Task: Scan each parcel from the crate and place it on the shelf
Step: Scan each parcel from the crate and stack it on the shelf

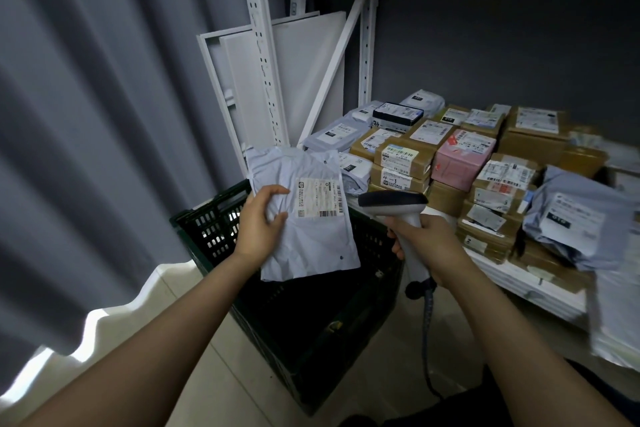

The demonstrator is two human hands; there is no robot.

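Left hand (259, 222) pinches a grey poly mailer (311, 246) over the dark green crate (207, 229); at its three o'clock, right hand (433, 243) grips a barcode scanner (394, 203).

The crate (207, 232) stands on the floor (221, 374), left of the shelf (519, 282). Parcels (457, 163) lie stacked on the shelf. Panels (301, 80) lean behind the crate.

Grey pleated curtain (86, 114) left; dark grey wall (502, 55) behind; pale floor (225, 385); daylight under curtain hem.

Crinkled matt plastic mailer (304, 215), perforated dark plastic crate (214, 229), painted metal shelf (365, 45), cardboard boxes (401, 156).
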